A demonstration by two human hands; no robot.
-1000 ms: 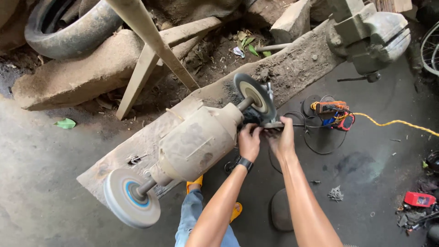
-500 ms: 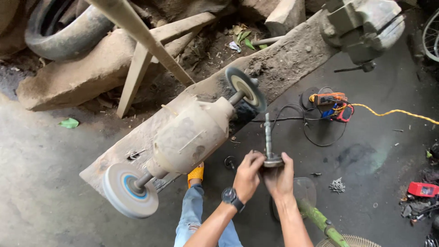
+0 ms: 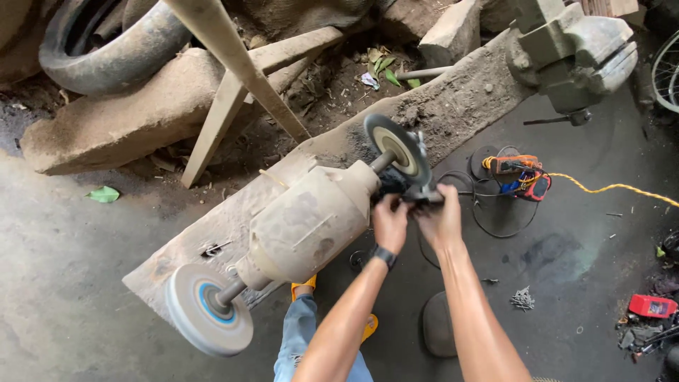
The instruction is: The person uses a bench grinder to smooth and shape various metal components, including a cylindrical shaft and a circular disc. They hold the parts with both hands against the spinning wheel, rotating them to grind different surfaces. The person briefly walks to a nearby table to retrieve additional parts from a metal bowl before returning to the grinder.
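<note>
A dusty bench grinder [image 3: 304, 219] sits on a long concrete slab [image 3: 453, 106]. It has a grinding wheel [image 3: 397, 147] at the far end and a blue-centred wheel [image 3: 207, 308] at the near end. My left hand [image 3: 390, 223], with a dark watch on the wrist, and my right hand [image 3: 440, 219] are side by side just below the far wheel. Together they pinch a small dark metal part [image 3: 416, 196] at the lower edge of that wheel. Most of the part is hidden by my fingers.
A grey vise [image 3: 573, 53] stands on the slab's far end. On the floor are an orange power tool [image 3: 520, 173] with a yellow cable [image 3: 615, 187], a screw pile [image 3: 522, 298] and a red box [image 3: 651, 305]. A tyre [image 3: 106, 49] and wooden beams [image 3: 233, 78] lie behind.
Half a second ago both hands held the metal part low and away from the grinder. They have since lifted it back up against the far wheel, as one second ago.
</note>
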